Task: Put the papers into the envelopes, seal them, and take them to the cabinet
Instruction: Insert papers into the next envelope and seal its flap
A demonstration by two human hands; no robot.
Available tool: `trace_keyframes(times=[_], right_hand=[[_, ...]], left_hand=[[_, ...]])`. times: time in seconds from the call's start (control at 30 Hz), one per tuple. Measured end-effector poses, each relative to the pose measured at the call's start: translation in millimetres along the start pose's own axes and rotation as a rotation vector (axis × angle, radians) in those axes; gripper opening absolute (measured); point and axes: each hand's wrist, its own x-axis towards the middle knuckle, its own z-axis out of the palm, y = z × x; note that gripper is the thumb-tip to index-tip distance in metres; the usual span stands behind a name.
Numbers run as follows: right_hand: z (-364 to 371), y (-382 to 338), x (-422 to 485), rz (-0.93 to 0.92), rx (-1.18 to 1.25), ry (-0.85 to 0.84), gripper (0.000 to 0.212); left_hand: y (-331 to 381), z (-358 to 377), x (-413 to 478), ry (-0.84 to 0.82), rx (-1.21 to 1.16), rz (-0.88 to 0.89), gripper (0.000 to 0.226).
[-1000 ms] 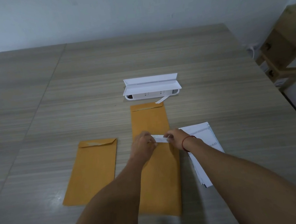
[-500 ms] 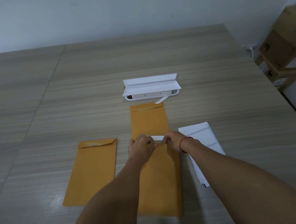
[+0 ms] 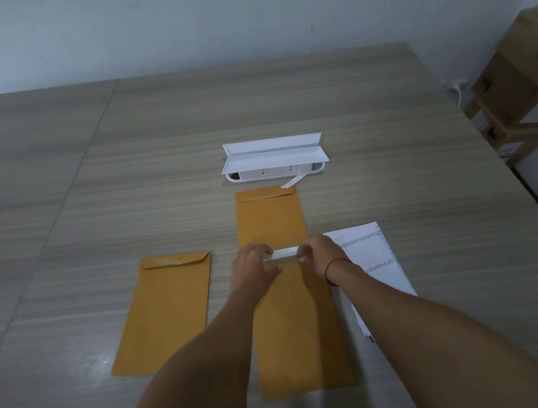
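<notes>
Envelope point(image 3: 301, 333) is waiting below; left hand point(image 3: 253, 268) and right hand point(image 3: 321, 256) are pinching the white strip point(image 3: 281, 257) in narrow grips, and uneven tension risks crooked sticking.

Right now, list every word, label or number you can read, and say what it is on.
Nothing is legible.
Papers: rows of print, too blurred to read.
Cardboard boxes: pale labels, too small to read.
White case: dark marks on front, too blurred.
Envelopes and white strip: no text visible.
</notes>
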Motion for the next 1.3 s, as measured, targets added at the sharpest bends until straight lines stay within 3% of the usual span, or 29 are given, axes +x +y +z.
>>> trace_keyframes(times=[0.1,0.23,0.33,0.7,1.03,1.3], right_hand=[[3.6,5.4,0.7,0.079,0.074,0.103,0.014],[9.6,3.2,4.6,0.151,0.158,0.124,0.016],[15.6,1.8,10.7,0.207,0.187,0.111,0.021],[20.3,-2.1,18.8,0.256,0.228,0.129,0.007],[27.0,-8.6,17.0,0.308,0.227,0.171,0.017],[23.7,-9.4,15.8,0.292,0.252,0.124,0.005]], left_hand=[[-6.2,2.3,-2.5,0.014,0.014,-0.038,0.043],[-9.5,10.7,-6.6,-0.189,0.058,-0.099,0.070],[-9.7,16.2,-9.2,-0.226,0.042,-0.120,0.080],[-11.6,13.4,-5.6,-0.235,0.028,-0.132,0.080],[-10.0,12.5,-3.4,-0.235,0.030,-0.140,0.081],[-11.1,14.0,-2.3,-0.241,0.037,-0.147,0.082]])
